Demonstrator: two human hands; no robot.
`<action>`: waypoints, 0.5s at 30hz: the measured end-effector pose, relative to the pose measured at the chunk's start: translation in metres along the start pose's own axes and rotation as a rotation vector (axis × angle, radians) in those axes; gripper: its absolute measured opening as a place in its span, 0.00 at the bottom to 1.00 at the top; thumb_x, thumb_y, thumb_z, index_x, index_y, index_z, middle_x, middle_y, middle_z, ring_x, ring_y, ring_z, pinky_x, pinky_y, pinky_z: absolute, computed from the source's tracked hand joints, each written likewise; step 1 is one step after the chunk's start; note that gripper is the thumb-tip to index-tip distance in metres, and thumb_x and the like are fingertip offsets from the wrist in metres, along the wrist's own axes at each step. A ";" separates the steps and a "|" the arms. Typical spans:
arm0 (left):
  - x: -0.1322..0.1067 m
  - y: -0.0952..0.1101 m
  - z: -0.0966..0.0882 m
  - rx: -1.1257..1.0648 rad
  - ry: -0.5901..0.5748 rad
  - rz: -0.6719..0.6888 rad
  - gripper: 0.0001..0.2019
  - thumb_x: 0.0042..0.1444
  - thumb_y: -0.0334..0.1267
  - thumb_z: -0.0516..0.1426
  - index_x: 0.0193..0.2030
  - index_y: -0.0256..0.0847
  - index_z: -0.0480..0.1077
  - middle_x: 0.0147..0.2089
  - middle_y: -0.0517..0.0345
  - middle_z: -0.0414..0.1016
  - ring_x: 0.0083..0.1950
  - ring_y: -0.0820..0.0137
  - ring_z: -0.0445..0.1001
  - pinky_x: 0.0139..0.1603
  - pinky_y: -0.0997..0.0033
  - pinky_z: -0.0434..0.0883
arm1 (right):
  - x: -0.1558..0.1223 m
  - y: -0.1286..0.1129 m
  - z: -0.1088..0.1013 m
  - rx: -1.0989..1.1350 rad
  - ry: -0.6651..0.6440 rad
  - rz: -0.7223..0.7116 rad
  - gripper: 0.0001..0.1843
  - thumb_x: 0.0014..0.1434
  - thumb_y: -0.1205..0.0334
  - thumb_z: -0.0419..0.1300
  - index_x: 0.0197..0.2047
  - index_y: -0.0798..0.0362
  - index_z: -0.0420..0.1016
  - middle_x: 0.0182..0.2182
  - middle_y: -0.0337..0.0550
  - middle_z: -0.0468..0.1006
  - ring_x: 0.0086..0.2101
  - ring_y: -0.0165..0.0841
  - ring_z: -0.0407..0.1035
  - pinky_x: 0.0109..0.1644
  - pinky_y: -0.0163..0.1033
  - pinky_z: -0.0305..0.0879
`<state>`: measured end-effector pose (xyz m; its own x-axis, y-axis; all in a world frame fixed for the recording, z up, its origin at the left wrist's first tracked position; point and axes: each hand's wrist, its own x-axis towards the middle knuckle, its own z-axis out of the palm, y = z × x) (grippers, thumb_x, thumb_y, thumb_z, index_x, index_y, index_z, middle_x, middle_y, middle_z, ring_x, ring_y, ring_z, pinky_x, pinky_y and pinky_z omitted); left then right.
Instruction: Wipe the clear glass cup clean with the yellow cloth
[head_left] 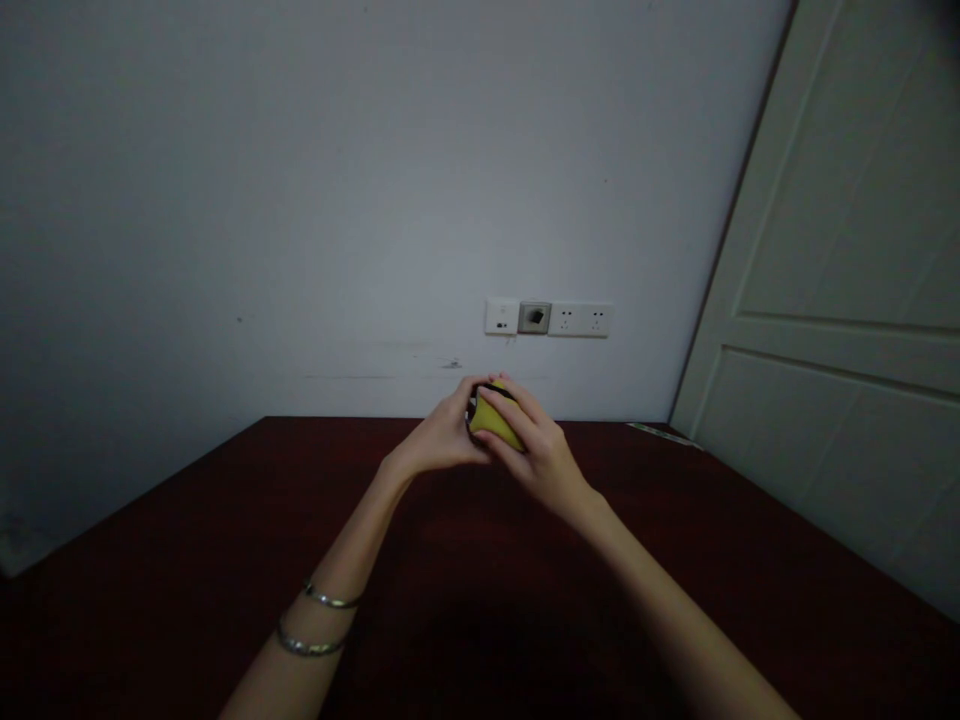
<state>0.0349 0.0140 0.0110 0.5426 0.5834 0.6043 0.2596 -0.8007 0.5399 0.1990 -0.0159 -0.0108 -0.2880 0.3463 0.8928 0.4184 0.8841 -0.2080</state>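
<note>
Above the far half of the table, both my hands hold a small yellow-green object with a dark edge [495, 422]; its kind cannot be made out. My left hand [450, 432] curls around its left side, thumb toward me. From the right, my right hand [538, 445] grips it, with fingers over the top and thumb along the near face. Much of the object is hidden behind the fingers. Two silver bangles [309, 648] circle my left forearm.
Beneath my hands lies a dark red table [480, 580], its far edge against a pale wall [337, 200]. Wall sockets [581, 319] sit just above it. A pale panelled door [840, 300] flanks the right side, near a thin patterned strip [664, 435].
</note>
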 end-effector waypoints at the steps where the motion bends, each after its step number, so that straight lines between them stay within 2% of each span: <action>1: 0.000 0.000 0.000 0.012 0.005 -0.012 0.40 0.39 0.31 0.65 0.60 0.39 0.53 0.59 0.45 0.64 0.56 0.59 0.68 0.56 0.60 0.66 | 0.001 0.001 0.000 0.011 0.028 0.023 0.25 0.60 0.59 0.58 0.60 0.49 0.66 0.61 0.50 0.65 0.61 0.39 0.58 0.65 0.49 0.56; 6: 0.001 0.005 0.001 0.071 0.003 -0.049 0.40 0.39 0.33 0.65 0.61 0.40 0.54 0.56 0.46 0.67 0.53 0.59 0.70 0.54 0.58 0.68 | 0.007 0.006 0.003 0.172 0.203 0.304 0.22 0.57 0.55 0.60 0.54 0.51 0.72 0.52 0.48 0.75 0.52 0.40 0.69 0.59 0.49 0.64; 8: 0.002 0.005 0.000 0.104 -0.013 -0.053 0.41 0.39 0.33 0.65 0.61 0.39 0.55 0.57 0.46 0.67 0.54 0.58 0.69 0.56 0.57 0.67 | 0.008 0.009 0.003 0.247 0.236 0.442 0.23 0.56 0.52 0.60 0.53 0.54 0.74 0.50 0.49 0.77 0.49 0.41 0.72 0.56 0.50 0.66; 10: 0.002 0.005 0.000 0.132 -0.019 -0.055 0.41 0.38 0.33 0.65 0.61 0.38 0.55 0.57 0.45 0.67 0.55 0.57 0.69 0.57 0.55 0.66 | 0.008 0.010 0.004 0.284 0.252 0.516 0.24 0.56 0.51 0.60 0.52 0.56 0.74 0.49 0.51 0.78 0.48 0.43 0.72 0.55 0.51 0.67; 12: 0.002 0.005 0.000 0.125 -0.020 -0.049 0.41 0.38 0.33 0.66 0.61 0.38 0.56 0.57 0.45 0.66 0.55 0.56 0.68 0.57 0.55 0.66 | 0.007 0.010 0.004 0.257 0.255 0.480 0.24 0.56 0.51 0.60 0.52 0.55 0.74 0.50 0.51 0.77 0.49 0.43 0.72 0.56 0.51 0.66; 15: 0.001 0.005 -0.001 0.071 -0.025 -0.043 0.41 0.38 0.32 0.65 0.61 0.39 0.56 0.57 0.46 0.67 0.56 0.56 0.68 0.57 0.55 0.65 | 0.003 0.007 0.004 0.129 0.211 0.274 0.22 0.57 0.56 0.60 0.55 0.51 0.72 0.52 0.49 0.75 0.52 0.40 0.69 0.59 0.49 0.63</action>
<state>0.0364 0.0109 0.0147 0.5496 0.6145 0.5660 0.3385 -0.7832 0.5216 0.1977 -0.0076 -0.0105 0.0094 0.5158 0.8567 0.3393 0.8043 -0.4879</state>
